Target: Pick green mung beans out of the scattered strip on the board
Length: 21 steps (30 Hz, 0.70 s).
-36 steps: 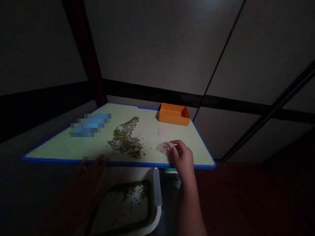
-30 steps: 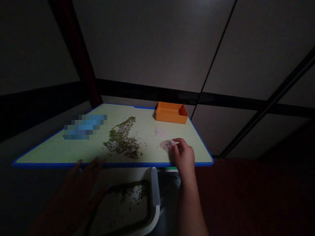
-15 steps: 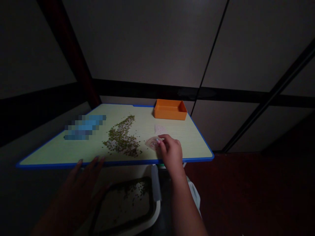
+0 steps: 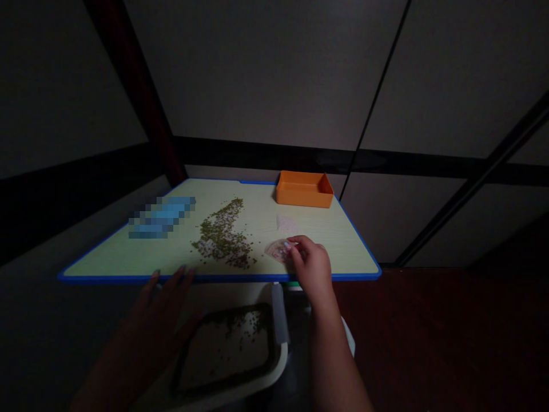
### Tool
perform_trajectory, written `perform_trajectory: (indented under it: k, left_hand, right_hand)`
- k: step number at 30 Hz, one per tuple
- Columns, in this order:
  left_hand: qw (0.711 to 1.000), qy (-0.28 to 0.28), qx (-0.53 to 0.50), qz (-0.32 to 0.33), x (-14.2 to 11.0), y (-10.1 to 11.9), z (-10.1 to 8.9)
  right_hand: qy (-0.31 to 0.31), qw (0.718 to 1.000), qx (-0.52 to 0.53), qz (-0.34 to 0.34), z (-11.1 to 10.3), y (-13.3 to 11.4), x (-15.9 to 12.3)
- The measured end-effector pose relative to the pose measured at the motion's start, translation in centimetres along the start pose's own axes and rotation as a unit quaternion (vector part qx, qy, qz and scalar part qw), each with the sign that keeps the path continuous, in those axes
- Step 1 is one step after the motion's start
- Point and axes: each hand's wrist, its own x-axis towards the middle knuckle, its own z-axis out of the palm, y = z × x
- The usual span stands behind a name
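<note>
Two hands at a blue-edged board (image 4: 111, 260): right hand (image 4: 312, 266) pinches a translucent packet (image 4: 278, 250) between its fingers, just beside a green seed heap (image 4: 221, 236); left hand (image 4: 158, 309) lies open, fingertips at the board's near edge.

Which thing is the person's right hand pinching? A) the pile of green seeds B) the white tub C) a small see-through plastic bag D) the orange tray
C. The right hand has its fingers closed on the small see-through plastic bag, well away from the orange tray.
</note>
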Motion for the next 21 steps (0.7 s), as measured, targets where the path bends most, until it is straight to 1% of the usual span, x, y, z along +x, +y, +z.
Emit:
perform_trajectory:
  k: [2,4,7,9,12,15,18,20,21]
  left_hand:
    - [1.000,0.004,-0.013,0.007,0.2,0.1,-0.3]
    - [1.000,0.007,-0.017,-0.005,0.4,0.3,-0.6]
    - [1.000,-0.012,-0.009,-0.015,0.4,0.3,-0.7]
    - [1.000,-0.017,0.000,0.001,0.3,0.1,-0.4]
    - [1.000,0.001,0.015,-0.001,-0.1,-0.3,0.3]
    - [1.000,0.000,0.011,-0.011,-0.2,-0.4,0.6]
    - [1.000,0.005,0.008,-0.015,0.0,-0.3,0.5]
    - [1.000,-0.005,0.006,-0.016,0.1,-0.3,0.4]
    - [1.000,-0.002,0.006,-0.016,0.1,-0.3,0.3]
  right_hand:
    - [-0.005,0.999,-0.032,-0.008,0.3,-0.7,-0.1]
    - [-0.017,0.999,-0.049,-0.015,0.7,-1.2,-0.2]
    - [-0.025,0.999,-0.032,-0.027,1.1,-1.6,-0.3]
    - [-0.020,0.999,0.002,-0.036,1.2,-1.5,-0.3]
    - [-0.004,0.999,0.034,-0.032,1.0,-1.1,-0.4]
    - [-0.001,0.999,0.038,-0.019,0.7,-0.6,-0.3]
    - [-0.015,0.999,0.041,-0.015,0.6,-0.4,-0.3]
    - [-0.018,0.999,0.032,-0.016,0.7,-0.5,-0.3]
    - [-0.017,0.999,0.025,-0.016,0.7,-0.6,-0.3]
